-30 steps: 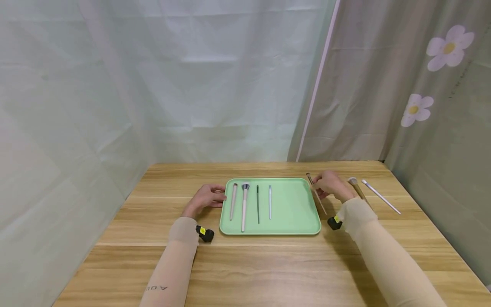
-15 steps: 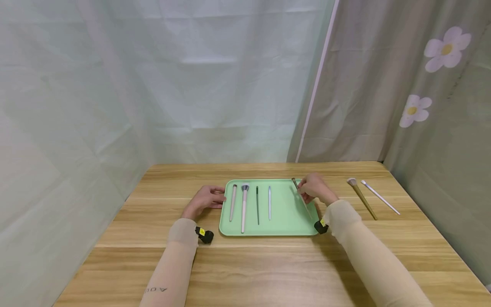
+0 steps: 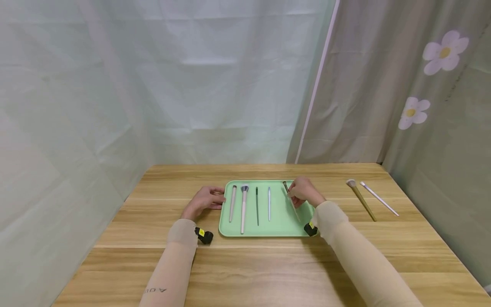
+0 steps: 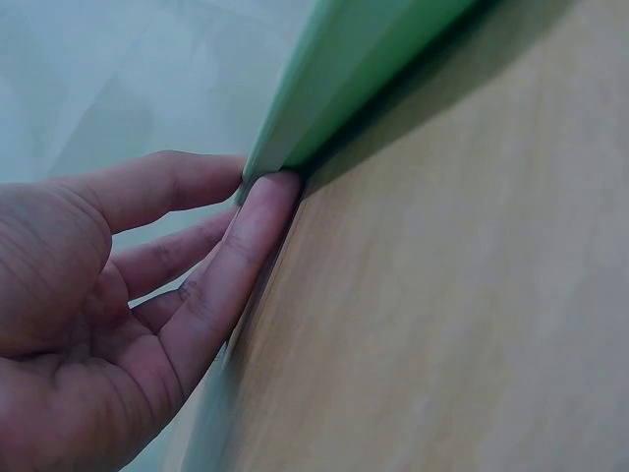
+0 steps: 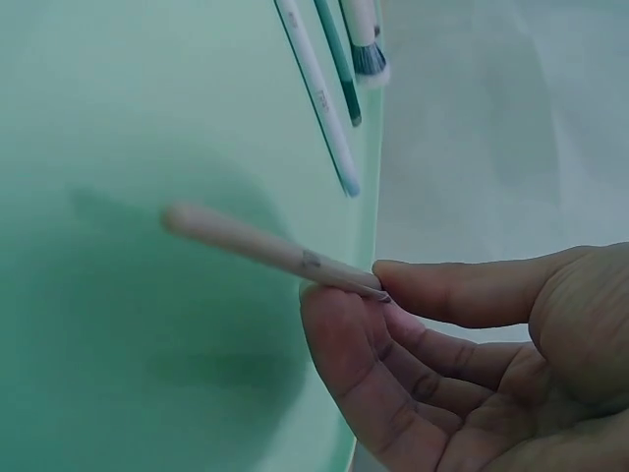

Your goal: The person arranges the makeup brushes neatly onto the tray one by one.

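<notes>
My right hand [image 3: 303,191] pinches a slim makeup brush [image 3: 294,209] over the right part of a light green tray [image 3: 264,235]. In the right wrist view, the brush's pale handle [image 5: 251,241] juts from between thumb and finger, its shadow on the tray. My left hand [image 3: 205,198] touches the tray's left edge, its fairly straight digits [image 4: 211,285] against the rim. On the tray lie a pale pink brush [image 3: 232,204], a bigger pink brush with a fluffy head [image 3: 244,209], a thin dark green brush [image 3: 257,207] and a thin pale bluish one [image 3: 269,204], roughly parallel.
Right of the tray, a thick olive-gold brush [image 3: 361,200] and a slim white brush [image 3: 379,199] lie slanted on the wooden table [image 3: 245,273]. Pale curtains [image 3: 215,85] hang behind and on both sides.
My right hand has carried its brush leftward from the tray's right edge to above the tray. The olive-gold brush is now fully in sight. My left hand has stayed at the rim.
</notes>
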A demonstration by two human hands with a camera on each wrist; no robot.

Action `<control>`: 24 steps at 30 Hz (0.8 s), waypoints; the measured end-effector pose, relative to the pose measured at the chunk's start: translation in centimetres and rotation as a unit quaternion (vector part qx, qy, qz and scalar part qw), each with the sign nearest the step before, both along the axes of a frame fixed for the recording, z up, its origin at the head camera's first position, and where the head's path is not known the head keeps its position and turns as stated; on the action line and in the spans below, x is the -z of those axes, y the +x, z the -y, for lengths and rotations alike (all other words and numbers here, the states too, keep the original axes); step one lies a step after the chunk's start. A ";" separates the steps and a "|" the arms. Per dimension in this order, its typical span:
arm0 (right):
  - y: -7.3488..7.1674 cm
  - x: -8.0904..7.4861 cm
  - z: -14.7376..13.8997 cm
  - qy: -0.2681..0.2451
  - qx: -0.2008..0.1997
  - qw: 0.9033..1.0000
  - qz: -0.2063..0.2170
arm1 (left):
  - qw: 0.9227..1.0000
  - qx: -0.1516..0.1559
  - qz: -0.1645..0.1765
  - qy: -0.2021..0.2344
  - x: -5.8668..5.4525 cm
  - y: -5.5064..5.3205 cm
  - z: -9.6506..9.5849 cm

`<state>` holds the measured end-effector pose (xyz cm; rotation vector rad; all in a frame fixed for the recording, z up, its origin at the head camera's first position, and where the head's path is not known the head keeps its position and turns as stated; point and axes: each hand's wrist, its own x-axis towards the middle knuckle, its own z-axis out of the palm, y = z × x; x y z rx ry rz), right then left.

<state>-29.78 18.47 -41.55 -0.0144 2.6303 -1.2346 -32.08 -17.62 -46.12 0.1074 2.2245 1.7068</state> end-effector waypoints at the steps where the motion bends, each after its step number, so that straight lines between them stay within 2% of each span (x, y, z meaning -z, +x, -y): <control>1: 0.0 0.0 0.2 -0.002 0.001 1.000 0.002 | 1.000 0.000 -0.002 0.000 0.0 0.0 0.0; 10: 0.0 0.2 1.5 -0.002 0.005 1.000 0.025 | 1.000 0.002 0.002 0.004 0.2 -0.2 0.1; 24: -0.3 0.5 2.8 0.067 0.009 0.997 0.030 | 1.000 -0.004 0.003 0.001 0.1 0.1 -0.1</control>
